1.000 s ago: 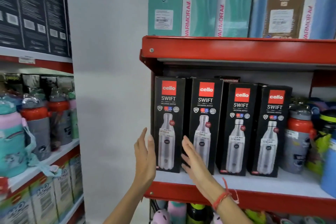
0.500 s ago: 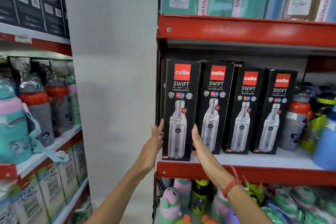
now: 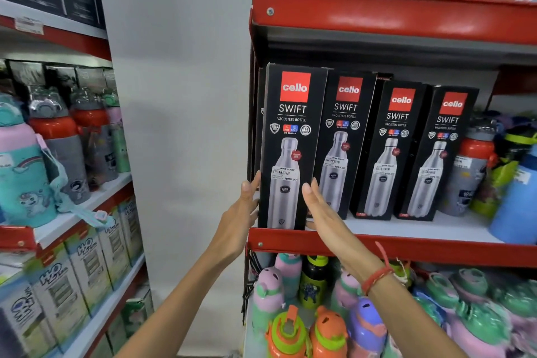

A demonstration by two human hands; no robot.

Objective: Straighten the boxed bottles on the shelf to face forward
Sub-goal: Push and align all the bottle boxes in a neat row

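Note:
Several black "cello SWIFT" bottle boxes stand in a row on the red-edged shelf (image 3: 406, 247). The leftmost box (image 3: 290, 131) faces forward at the shelf's front edge, further out than the others. My left hand (image 3: 242, 212) presses flat on its left side and my right hand (image 3: 319, 209) on its right side, so the box is gripped between both palms. The second box (image 3: 345, 125) stands right behind my right hand. The third box (image 3: 392, 148) and fourth box (image 3: 438, 154) are turned slightly to the left.
Loose red-and-grey bottles (image 3: 470, 166) and a blue bottle (image 3: 517, 197) stand right of the boxes. A red shelf (image 3: 392, 14) hangs close above. Colourful kids' bottles (image 3: 319, 314) fill the shelf below. A second rack (image 3: 58, 154) of bottles is at the left.
Both hands closed in from in front of the boxes onto the sides of the leftmost box. That box has come forward to the shelf edge. The camera has moved closer.

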